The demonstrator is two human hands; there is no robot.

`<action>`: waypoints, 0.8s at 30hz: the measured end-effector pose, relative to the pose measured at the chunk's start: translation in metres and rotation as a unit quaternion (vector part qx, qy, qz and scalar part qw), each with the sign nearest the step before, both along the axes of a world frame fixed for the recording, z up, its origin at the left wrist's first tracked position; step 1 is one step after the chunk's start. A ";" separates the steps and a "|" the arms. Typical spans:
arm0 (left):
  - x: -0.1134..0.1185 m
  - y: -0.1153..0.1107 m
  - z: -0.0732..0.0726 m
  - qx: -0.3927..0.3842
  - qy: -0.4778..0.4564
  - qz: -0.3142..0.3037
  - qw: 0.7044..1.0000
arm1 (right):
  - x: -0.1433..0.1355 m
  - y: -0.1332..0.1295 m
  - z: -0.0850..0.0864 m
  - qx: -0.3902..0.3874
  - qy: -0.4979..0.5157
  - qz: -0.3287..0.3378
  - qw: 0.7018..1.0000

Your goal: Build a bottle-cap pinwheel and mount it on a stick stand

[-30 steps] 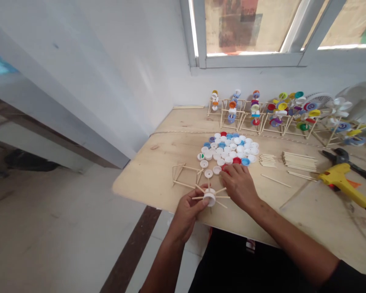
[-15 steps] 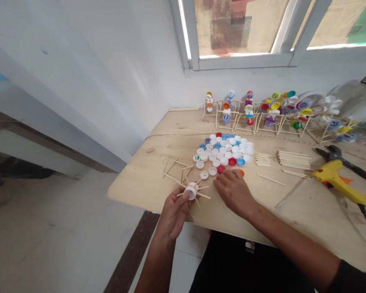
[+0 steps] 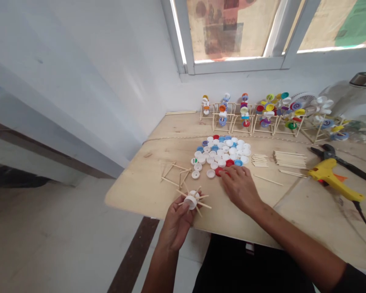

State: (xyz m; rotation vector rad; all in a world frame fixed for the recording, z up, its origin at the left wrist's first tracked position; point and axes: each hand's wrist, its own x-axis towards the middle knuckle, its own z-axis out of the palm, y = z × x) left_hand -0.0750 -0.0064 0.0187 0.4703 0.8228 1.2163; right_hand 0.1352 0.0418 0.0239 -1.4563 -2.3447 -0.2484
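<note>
My left hand (image 3: 179, 219) pinches a spoked wheel (image 3: 191, 201) near the table's front edge. White bottle caps form its hub, with several thin wooden sticks radiating outward. My right hand (image 3: 240, 189) is palm down at the near side of a cluster of bottle caps (image 3: 219, 152), mostly white with some blue and red. Its fingers stretch forward, their tips at a red cap (image 3: 218, 171) and over the cap beside it; the undersides of the fingers are hidden. Left of the cluster lies a stick frame (image 3: 174, 175), just beyond the wheel.
Small stick bundles (image 3: 289, 159) lie right of the caps, near a yellow glue gun (image 3: 335, 179) with a cord and black pliers (image 3: 347, 162). Finished-looking cap wheels on stick frames (image 3: 245, 118) line the back. A twisted cord (image 3: 171, 139) crosses the wooden table (image 3: 134, 183).
My right hand has moved forward onto the near caps, its fingers reaching farther out and covering the orange cap. My left hand still holds the spoked wheel. The camera view has shifted slightly.
</note>
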 end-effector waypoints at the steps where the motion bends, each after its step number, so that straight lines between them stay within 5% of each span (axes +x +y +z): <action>1: 0.003 0.001 0.000 0.003 -0.005 -0.003 1.000 | 0.009 0.000 0.000 -0.003 0.001 -0.012 1.000; 5: 0.019 0.008 0.001 0.019 -0.022 -0.009 1.000 | 0.023 0.009 0.000 -0.020 -0.022 -0.029 0.999; 13: 0.035 0.016 -0.001 0.029 -0.068 -0.010 0.997 | -0.003 0.044 -0.004 -0.086 -0.053 0.003 0.995; 24: 0.035 0.021 -0.009 0.029 -0.104 -0.006 0.994 | 0.017 0.001 -0.005 -0.060 -0.030 0.035 0.997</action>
